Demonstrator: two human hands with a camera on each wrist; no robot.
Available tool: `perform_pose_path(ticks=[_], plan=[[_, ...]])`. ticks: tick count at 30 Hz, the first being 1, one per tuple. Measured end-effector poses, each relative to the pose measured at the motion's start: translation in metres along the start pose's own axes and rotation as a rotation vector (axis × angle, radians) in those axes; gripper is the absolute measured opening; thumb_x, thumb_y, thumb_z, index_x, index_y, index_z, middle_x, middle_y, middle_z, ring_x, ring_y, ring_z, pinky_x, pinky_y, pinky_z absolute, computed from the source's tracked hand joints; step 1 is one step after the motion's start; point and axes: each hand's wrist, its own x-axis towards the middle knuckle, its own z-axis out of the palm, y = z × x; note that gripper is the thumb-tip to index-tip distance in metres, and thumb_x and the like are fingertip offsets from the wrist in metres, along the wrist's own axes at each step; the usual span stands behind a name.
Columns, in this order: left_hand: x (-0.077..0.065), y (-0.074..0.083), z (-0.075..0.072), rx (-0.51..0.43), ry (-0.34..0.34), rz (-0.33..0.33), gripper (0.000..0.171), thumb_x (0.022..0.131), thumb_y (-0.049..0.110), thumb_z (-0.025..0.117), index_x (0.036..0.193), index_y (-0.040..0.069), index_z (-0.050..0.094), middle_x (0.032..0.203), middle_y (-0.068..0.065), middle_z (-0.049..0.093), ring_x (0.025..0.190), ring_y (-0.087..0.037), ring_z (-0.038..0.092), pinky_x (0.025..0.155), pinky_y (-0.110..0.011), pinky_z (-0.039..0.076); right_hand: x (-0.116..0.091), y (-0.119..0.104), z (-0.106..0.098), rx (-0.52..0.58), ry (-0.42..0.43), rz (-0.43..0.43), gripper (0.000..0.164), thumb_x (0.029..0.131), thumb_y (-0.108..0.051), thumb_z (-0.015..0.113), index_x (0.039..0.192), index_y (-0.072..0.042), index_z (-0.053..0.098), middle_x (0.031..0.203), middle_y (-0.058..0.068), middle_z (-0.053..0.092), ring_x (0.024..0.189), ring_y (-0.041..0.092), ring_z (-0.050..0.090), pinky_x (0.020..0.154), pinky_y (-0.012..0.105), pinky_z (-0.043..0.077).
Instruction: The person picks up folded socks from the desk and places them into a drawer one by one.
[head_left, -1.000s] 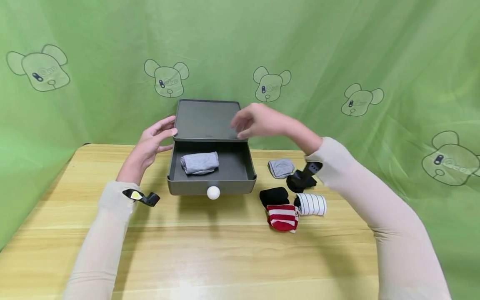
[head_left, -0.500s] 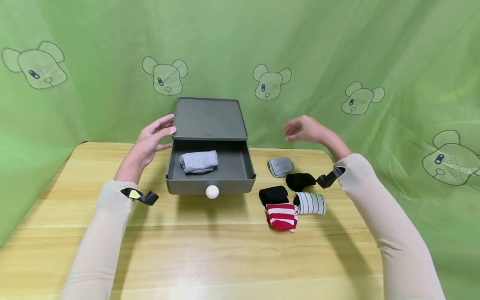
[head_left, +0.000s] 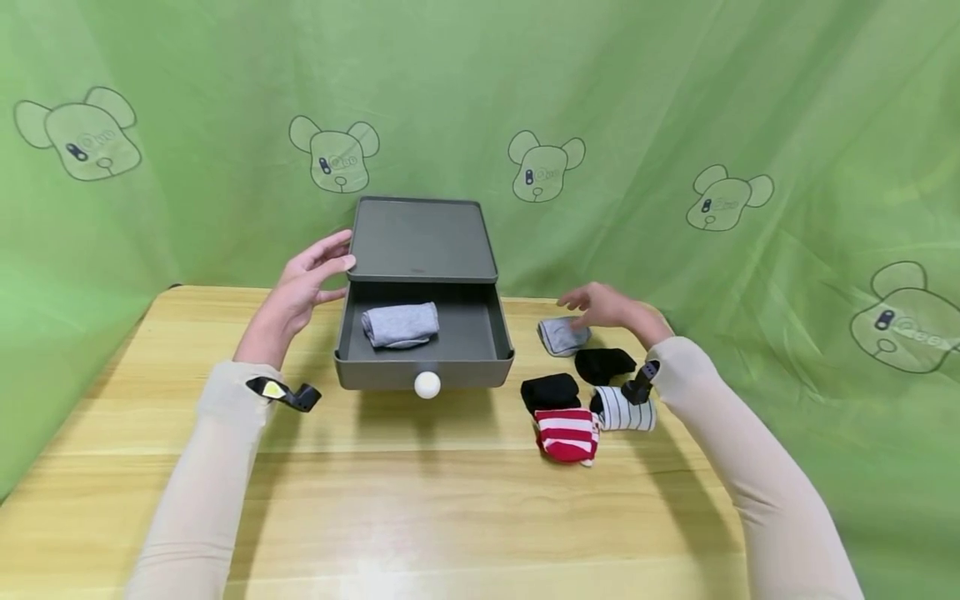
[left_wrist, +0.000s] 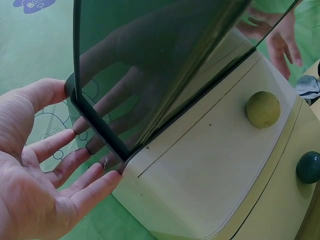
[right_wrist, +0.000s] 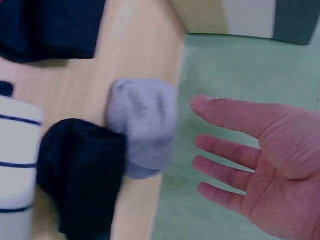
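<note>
My left hand [head_left: 296, 287] rests against the left side of a dark grey drawer unit [head_left: 420, 237], thumb at its top edge. In the left wrist view, the fingertips touch the unit's corner and the fingers are fairly straight. The top drawer [head_left: 472, 329] is pulled out, with a folded light grey sock [head_left: 401, 325] lying in its left part. Over a folded grey sock [head_left: 557, 340] on the table hovers my right hand [head_left: 606, 305], fingers extended. The right wrist view shows that hand [right_wrist: 280, 160] apart from the sock [right_wrist: 145, 125], holding nothing.
Nearby on the table lie two black socks [head_left: 600, 365], a white sock with dark stripes [head_left: 626, 412] and a red-and-white striped sock [head_left: 567, 435]. A white knob [head_left: 427, 385] sticks out from the drawer front. Green cloth [head_left: 442, 100] hangs behind the table.
My right hand has moved from the unit's top right corner out to the right, then down over the grey sock. The left hand stays at the unit's side.
</note>
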Motion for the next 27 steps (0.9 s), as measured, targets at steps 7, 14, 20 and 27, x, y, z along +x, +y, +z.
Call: perform_pose_path(ticks=[7,14,20,27], plan=[[0.000,-0.001,0.000,-0.003,-0.001,-0.010,0.063,0.101,0.023,0.063,0.158,0.022,0.038,0.164,-0.010,0.032,0.134,-0.013,0.045,0.121,-0.054,0.037,0.007,0.016,0.023,-0.031,-0.008,0.010,0.055,0.086,-0.006,0.079,0.137,0.004,0.060,0.139,0.028,0.060,0.130,0.051,0.052,0.109,0.062,0.046],[0.000,0.000,-0.001,0.001,-0.001,0.001,0.063,0.101,0.023,0.063,0.158,0.022,0.037,0.165,-0.010,0.031,0.140,-0.019,0.041,0.121,-0.055,0.037,0.014,0.020,0.036,-0.017,0.006,0.009,0.055,0.083,-0.001,0.080,0.134,0.007,0.061,0.134,0.029,0.062,0.117,0.041,0.059,0.099,0.054,0.052],[0.001,0.000,-0.002,0.011,-0.007,0.002,0.063,0.101,0.023,0.063,0.159,0.022,0.037,0.165,-0.010,0.031,0.143,-0.020,0.040,0.120,-0.052,0.039,0.019,0.019,0.043,-0.036,-0.009,0.052,0.059,0.084,-0.001,0.080,0.138,0.006,0.058,0.135,0.028,0.061,0.112,0.037,0.058,0.098,0.052,0.052],[0.001,0.000,-0.002,0.012,-0.005,0.002,0.063,0.101,0.023,0.063,0.159,0.022,0.037,0.165,-0.009,0.031,0.142,-0.020,0.040,0.120,-0.052,0.040,0.023,0.019,0.048,-0.049,0.002,0.063,0.059,0.082,-0.002,0.080,0.137,0.005,0.059,0.130,0.027,0.062,0.106,0.035,0.058,0.093,0.050,0.053]])
